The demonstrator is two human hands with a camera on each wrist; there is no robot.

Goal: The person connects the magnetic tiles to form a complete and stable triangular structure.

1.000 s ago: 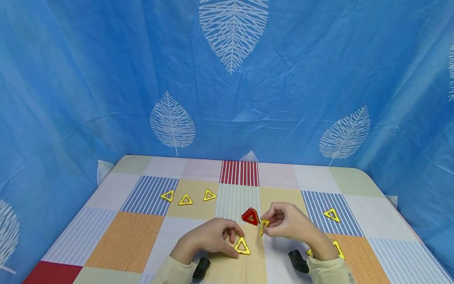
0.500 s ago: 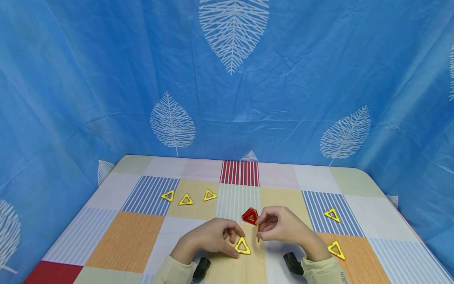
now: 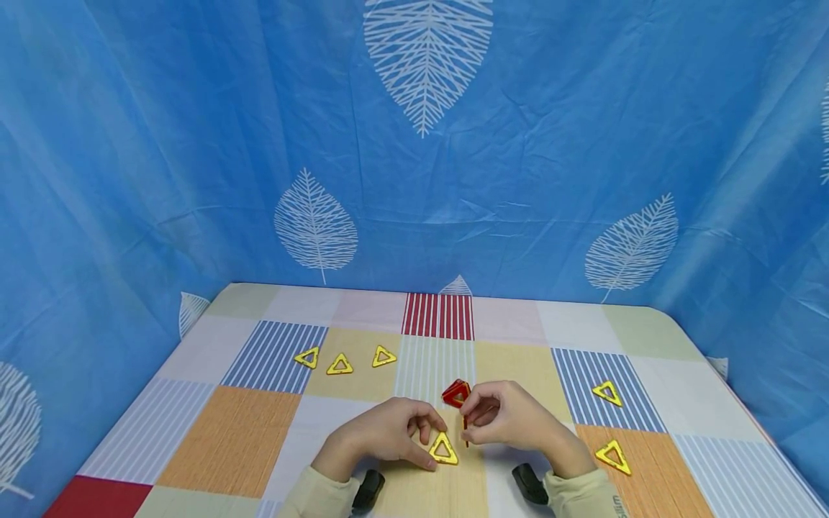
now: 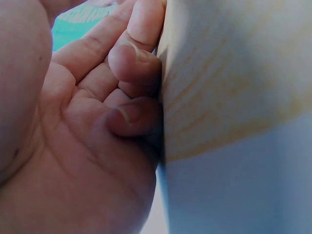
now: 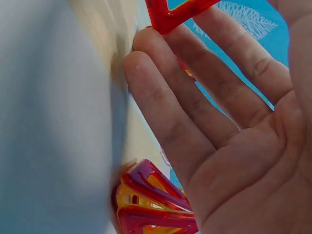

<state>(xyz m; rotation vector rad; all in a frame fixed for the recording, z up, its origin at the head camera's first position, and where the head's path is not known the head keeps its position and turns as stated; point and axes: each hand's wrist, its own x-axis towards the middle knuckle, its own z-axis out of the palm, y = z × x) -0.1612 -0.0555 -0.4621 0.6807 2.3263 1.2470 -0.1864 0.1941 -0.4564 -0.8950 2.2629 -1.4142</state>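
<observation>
head view: left hand (image 3: 391, 429) half-curled low over the checked cloth (image 3: 227, 432), thumb and forefinger bracketing the corners of a flat yellow triangle (image 3: 444, 461) – grip looks light, pressure can't be told – while the right hand (image 3: 512, 414), just across from it, pinches a triangular tile (image 5: 169, 20) upright between thumb and finger, near edge-on here and red-looking in the right wrist view. red angular piece (image 3: 455, 391) sits just past the right fingertips, contact with the held tile can't be told. three loose triangles (image 3: 340, 370) lie beyond the left hand, two more triangles (image 3: 622, 456) out right of the right hand.
</observation>
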